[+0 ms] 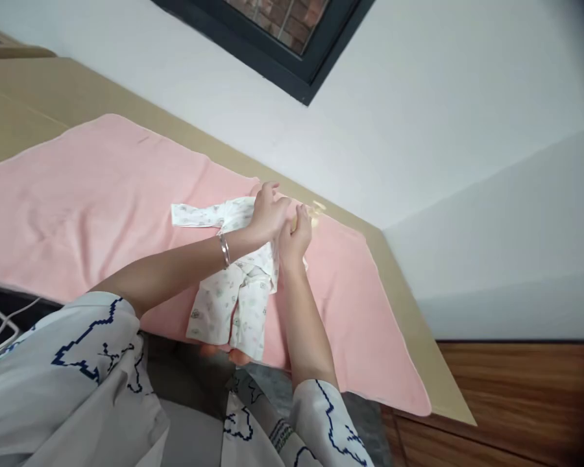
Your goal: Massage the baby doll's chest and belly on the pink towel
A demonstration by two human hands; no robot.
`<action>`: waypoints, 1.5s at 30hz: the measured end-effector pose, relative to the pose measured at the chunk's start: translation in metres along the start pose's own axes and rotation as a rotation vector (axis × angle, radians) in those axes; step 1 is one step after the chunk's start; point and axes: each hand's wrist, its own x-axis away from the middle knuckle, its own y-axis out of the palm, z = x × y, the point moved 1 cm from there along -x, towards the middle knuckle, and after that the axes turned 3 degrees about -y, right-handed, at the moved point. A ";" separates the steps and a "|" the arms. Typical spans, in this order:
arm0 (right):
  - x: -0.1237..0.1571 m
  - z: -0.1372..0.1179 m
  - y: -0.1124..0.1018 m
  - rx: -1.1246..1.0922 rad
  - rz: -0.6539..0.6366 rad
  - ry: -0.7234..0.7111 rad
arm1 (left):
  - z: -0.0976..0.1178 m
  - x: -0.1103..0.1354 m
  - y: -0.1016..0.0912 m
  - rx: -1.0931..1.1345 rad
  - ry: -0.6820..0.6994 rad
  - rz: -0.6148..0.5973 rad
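A small white printed baby outfit (219,298), with a top and trousers, lies on a pink blanket (141,175). Rounded orange-toned ends, like a doll's feet, show below the trouser legs. One sleeve (194,215) stretches out to the left; the other side is mostly hidden by my hands. My left hand (270,213), with a silver bracelet at the wrist, is closed over the upper part of the top. Touching it, my right hand (294,239) has its fingers curled round something pale yellowish. What either hand grips is largely hidden. A pale yellow object (316,209) shows just beyond them.
The blanket covers much of a tan table (413,311), which meets a white wall (448,117) at the back. A dark-framed window (292,71) is above. Cables (7,321) hang at the lower left, and wooden panelling (516,389) stands at the right.
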 end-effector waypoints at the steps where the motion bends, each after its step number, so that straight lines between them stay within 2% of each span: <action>1: -0.006 0.007 -0.009 0.015 0.092 0.030 | -0.009 -0.017 0.014 0.016 -0.054 -0.037; 3: -0.020 0.023 -0.026 0.047 0.242 0.097 | -0.023 -0.045 0.038 0.116 -0.172 -0.125; 4: -0.027 0.030 -0.032 0.060 0.262 0.113 | -0.028 -0.055 0.047 0.211 -0.278 -0.166; 6: -0.042 0.040 -0.040 0.064 0.223 0.104 | -0.032 -0.071 0.064 0.394 -0.486 -0.245; 8: -0.053 0.044 -0.043 0.053 0.103 0.067 | -0.031 -0.079 0.076 0.493 -0.598 -0.292; 11: -0.063 0.039 -0.043 0.109 -0.071 0.021 | -0.028 -0.082 0.086 0.499 -0.582 -0.313; 15: -0.065 0.025 -0.041 0.285 -0.135 -0.020 | -0.030 -0.075 0.088 0.480 -0.546 -0.334; 20: -0.067 0.019 -0.037 0.367 -0.157 0.032 | -0.032 -0.066 0.073 0.472 -0.529 -0.417; 25: -0.061 0.017 -0.029 0.392 -0.177 0.032 | -0.026 -0.054 0.036 0.423 -0.555 -0.418; 28: -0.055 0.006 -0.020 0.361 -0.174 0.053 | -0.019 -0.047 0.015 0.381 -0.583 -0.387; 32: -0.042 -0.024 -0.002 0.093 -0.114 0.038 | 0.003 -0.042 -0.003 0.374 -0.544 -0.389; 35: -0.026 -0.052 0.008 -0.223 -0.080 0.012 | 0.030 -0.040 -0.013 0.384 -0.534 -0.529; 37: -0.012 -0.072 0.007 -0.283 -0.005 -0.022 | 0.044 -0.038 -0.018 0.343 -0.563 -0.629; 38: -0.005 -0.081 0.004 -0.289 0.013 -0.074 | 0.049 -0.036 -0.021 0.315 -0.559 -0.642; 41: 0.018 -0.107 -0.010 -0.347 -0.040 -0.290 | 0.049 -0.029 -0.023 0.210 -0.467 -0.618; 43: 0.030 -0.115 -0.021 -0.429 -0.089 -0.306 | 0.041 -0.019 -0.023 0.079 -0.298 -0.630; 45: 0.034 -0.116 -0.030 -0.549 -0.130 -0.219 | 0.032 -0.006 -0.023 -0.064 -0.104 -0.673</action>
